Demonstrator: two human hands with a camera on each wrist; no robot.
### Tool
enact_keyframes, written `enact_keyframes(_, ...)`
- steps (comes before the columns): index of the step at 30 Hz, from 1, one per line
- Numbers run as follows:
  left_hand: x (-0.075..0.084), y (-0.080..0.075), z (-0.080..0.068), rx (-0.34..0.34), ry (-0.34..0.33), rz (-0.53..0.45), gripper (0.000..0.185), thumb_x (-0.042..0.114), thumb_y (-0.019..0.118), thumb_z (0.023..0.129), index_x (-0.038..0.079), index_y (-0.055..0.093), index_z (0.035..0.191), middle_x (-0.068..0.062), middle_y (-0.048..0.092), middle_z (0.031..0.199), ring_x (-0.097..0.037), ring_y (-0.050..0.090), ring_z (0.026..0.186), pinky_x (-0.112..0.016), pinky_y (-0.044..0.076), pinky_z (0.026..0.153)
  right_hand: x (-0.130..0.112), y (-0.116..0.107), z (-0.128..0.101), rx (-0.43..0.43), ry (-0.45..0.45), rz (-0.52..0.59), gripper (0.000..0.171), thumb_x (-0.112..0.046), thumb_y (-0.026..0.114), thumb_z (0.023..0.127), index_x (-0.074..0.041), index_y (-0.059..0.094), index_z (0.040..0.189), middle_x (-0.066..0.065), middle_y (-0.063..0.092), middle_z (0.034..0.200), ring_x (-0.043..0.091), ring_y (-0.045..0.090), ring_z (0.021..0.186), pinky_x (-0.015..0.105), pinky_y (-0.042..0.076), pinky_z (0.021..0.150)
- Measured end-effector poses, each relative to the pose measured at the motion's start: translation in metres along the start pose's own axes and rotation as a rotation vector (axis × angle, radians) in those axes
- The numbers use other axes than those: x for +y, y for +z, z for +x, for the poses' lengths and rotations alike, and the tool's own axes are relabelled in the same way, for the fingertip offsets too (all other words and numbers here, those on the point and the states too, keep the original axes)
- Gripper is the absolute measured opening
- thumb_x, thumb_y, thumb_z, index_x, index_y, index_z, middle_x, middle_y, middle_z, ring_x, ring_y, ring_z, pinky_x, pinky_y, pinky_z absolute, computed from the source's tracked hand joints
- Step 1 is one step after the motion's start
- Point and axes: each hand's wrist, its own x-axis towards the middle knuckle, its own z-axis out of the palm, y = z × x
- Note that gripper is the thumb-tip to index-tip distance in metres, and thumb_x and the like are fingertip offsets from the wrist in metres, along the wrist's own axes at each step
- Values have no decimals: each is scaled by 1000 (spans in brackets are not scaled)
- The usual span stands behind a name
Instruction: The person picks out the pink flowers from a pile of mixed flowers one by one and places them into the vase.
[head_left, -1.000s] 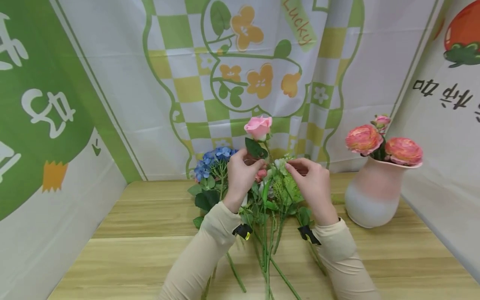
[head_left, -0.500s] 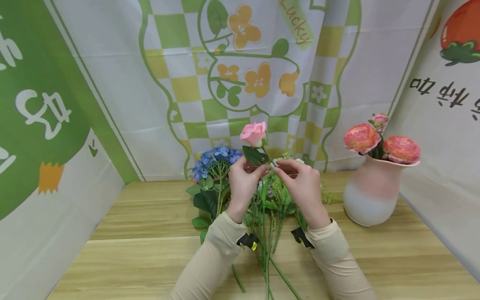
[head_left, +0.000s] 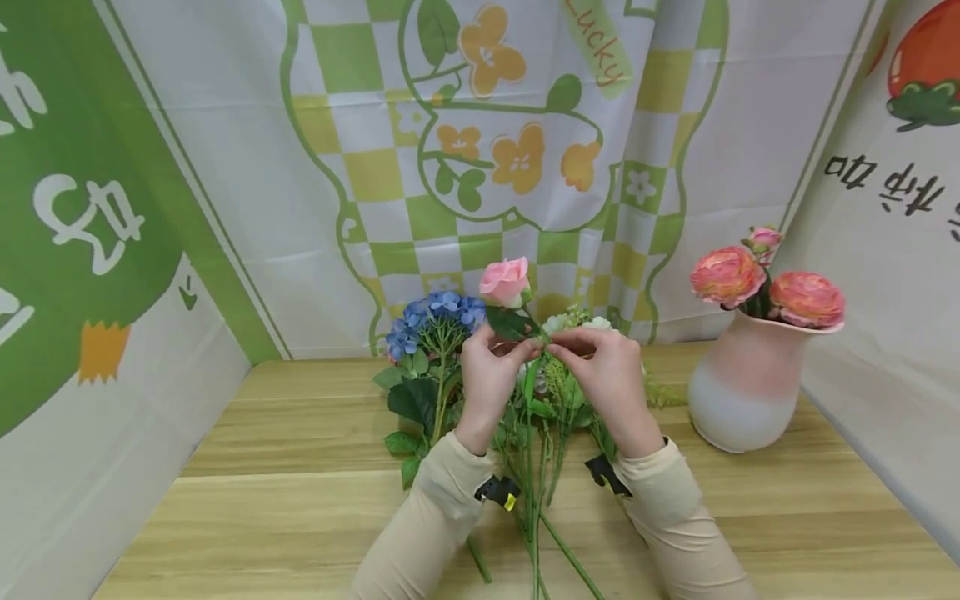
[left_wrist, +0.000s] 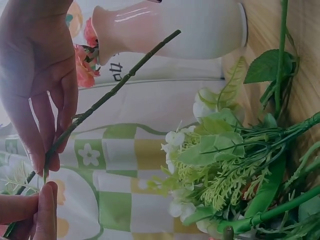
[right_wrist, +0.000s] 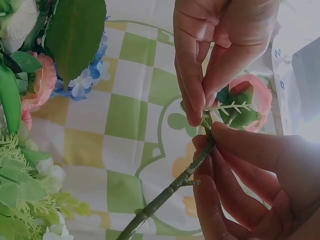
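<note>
I see both hands, left hand (head_left: 491, 371) and right hand (head_left: 603, 367), pinching the rose (head_left: 505, 282) stem above the table (head_left: 262, 467).

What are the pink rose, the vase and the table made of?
The pink rose looks artificial, probably fabric petals on a plastic stem, which shows moulded nubs. The vase looks like glazed ceramic: smooth, glossy, white fading to pink. The table looks like pale wood or wood-look laminate, with printed-looking grain and a matte finish.

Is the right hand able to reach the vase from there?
Probably yes. The right hand is pinching the rose stem, but the vase stands on its own side, with bare table between them.
</note>
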Motion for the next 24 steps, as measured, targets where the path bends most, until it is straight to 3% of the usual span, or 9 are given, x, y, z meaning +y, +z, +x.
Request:
enact_keyframes(5, -14, -2, 3, 0, -2, 10, 23, -2, 69, 83, -7, 63, 105, -27, 65, 97, -40, 68, 87, -42, 58, 75, 0, 0, -1, -6, 20, -7, 15, -25, 76, 81, -15, 77, 93, 1, 75, 83, 15, 69, 72, 36, 54, 64)
enact_keyframes(13, -18, -13, 0, -39, 37, 84, 27, 12, 71, 85, 10, 64, 111, -16, 68, 96, -27, 69, 84, -36, 58, 72, 1, -4, 0, -1, 23, -23, 17, -26, 75, 81, -15, 78, 93, 2, 75, 86, 18, 70, 75, 37, 54, 65)
enact_keyframes(17, -20, -27, -1, -25, 35, 180, 27, 18, 71, 85, 16, 64, 111, -10, 68, 101, -22, 66, 89, -38, 55, 78, 5, -12, 2, 22, 37, -44, 16, -26, 76, 81, -14, 78, 92, 4, 75, 85, 19, 71, 75, 39, 54, 67)
enact_keyframes(24, -25, -59, -3, 32, 86, 281, 26, 20, 68, 88, 8, 66, 111, -13, 66, 108, -26, 63, 98, -40, 52, 87, 14, -34, 14, 99, -27, -109, 14, -23, 76, 81, -12, 78, 88, 7, 75, 81, 23, 71, 70, 41, 53, 64)
